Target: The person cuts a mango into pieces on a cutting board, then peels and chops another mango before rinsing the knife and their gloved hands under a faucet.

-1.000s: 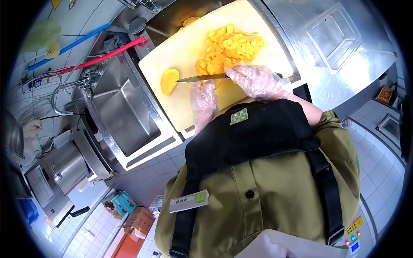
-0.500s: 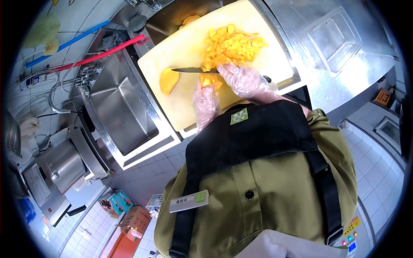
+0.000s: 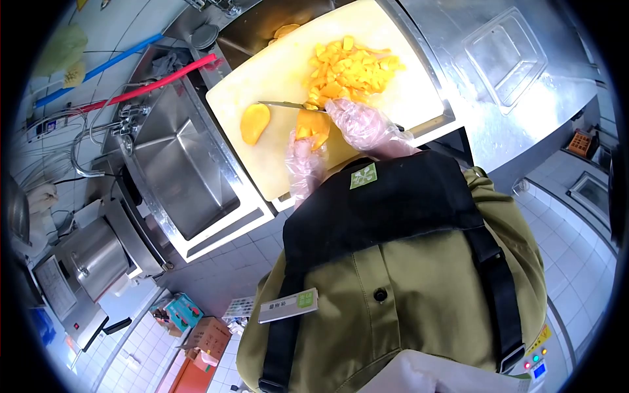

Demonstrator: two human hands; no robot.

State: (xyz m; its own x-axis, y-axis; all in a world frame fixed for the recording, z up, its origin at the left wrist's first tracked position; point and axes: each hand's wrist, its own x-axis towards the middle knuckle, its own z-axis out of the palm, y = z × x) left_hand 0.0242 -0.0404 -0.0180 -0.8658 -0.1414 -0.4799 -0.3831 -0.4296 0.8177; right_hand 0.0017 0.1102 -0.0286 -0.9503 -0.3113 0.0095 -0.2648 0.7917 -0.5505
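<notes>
On the pale cutting board [image 3: 262, 164] lies a heap of diced orange fruit [image 3: 354, 69], with a whole orange slab [image 3: 255, 124] at the board's left. My right hand [image 3: 367, 126], in a clear plastic glove, is closed on a knife [image 3: 282, 104] whose blade points left. Just below the blade is a larger orange fruit piece [image 3: 313, 126]. My left hand [image 3: 306, 164], also gloved, has its fingers closed on the lower end of that piece.
Left of the board is a steel sink [image 3: 190, 177]. A clear plastic tray [image 3: 506, 62] sits on the steel counter [image 3: 445, 26] at the right. Red [image 3: 151, 86] and blue hoses [image 3: 98, 71] run at upper left. A cardboard box [image 3: 208, 337] stands lower left.
My left hand has shifted slightly left with the fruit piece, of which more shows now. My right hand and the knife have moved a little left and the blade looks tilted differently.
</notes>
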